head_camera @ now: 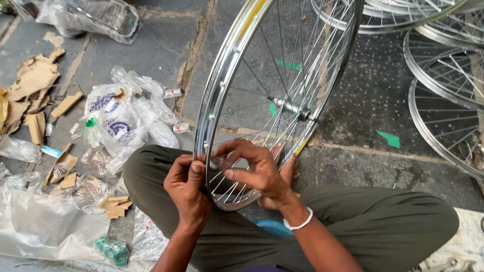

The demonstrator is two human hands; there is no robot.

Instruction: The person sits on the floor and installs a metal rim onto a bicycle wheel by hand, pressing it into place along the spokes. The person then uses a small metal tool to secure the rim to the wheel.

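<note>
The person sits cross-legged on the stone floor [166, 45], knees in olive trousers [383, 216] framing the work; the left hand [187, 189] is closed around the near arc of the chromed wheel rim [222, 80], thumb pressed on its outer face, while the right hand [259, 171], a white band at the wrist, reaches inside the rim with fingertips pinched together on something small where the spokes [262, 131] meet it, though what exactly is pinched cannot be told; the wheel stands upright on its edge between the legs, tilted slightly away, with the hub [290, 107] beyond the hands; since only the one hand steadies it, the rim could roll or tip sideways if that hold slackens; a small part slipping from the pinch might well be lost among the torn plastic bags [126, 116] and cardboard scraps [33, 80] on the left; further off lie more spoked wheels [448, 100], close enough to be struck by a toppling rim.
</note>
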